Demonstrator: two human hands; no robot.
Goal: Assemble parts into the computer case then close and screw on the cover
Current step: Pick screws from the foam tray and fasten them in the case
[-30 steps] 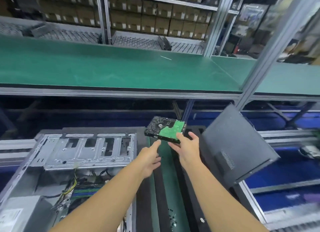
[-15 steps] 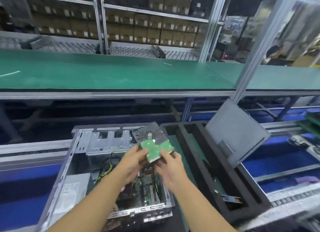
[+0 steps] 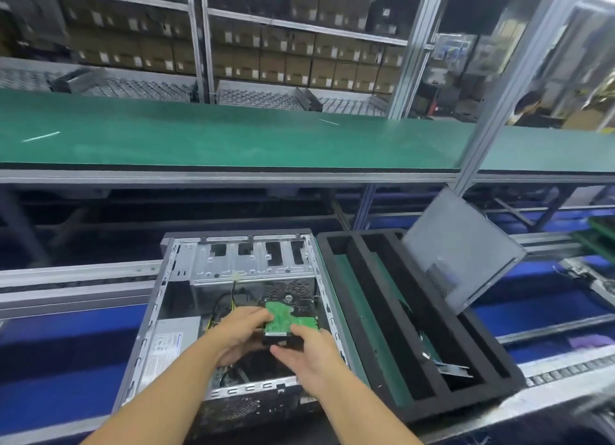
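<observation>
The open computer case (image 3: 156, 314) lies on its side in front of me, with its silver drive cage (image 3: 253, 261) at the far end. A hard drive (image 3: 293, 311), green circuit board up, sits inside the case's right half, below the cage. My left hand (image 3: 239, 331) grips its near-left edge and my right hand (image 3: 309, 351) holds its near end. The dark grey side cover (image 3: 462, 248) leans tilted at the right, against the foam tray.
A black foam tray (image 3: 376, 314) with long slots sits right of the case; a small metal part (image 3: 456, 369) lies in one slot. A power supply (image 3: 169, 344) and cables fill the case's left. A green conveyor belt (image 3: 233, 138) runs beyond, with shelves of boxes behind.
Both hands carried the hard drive from above the foam tray leftward and down into the open case. The view shifted right, so the case now sits centred.
</observation>
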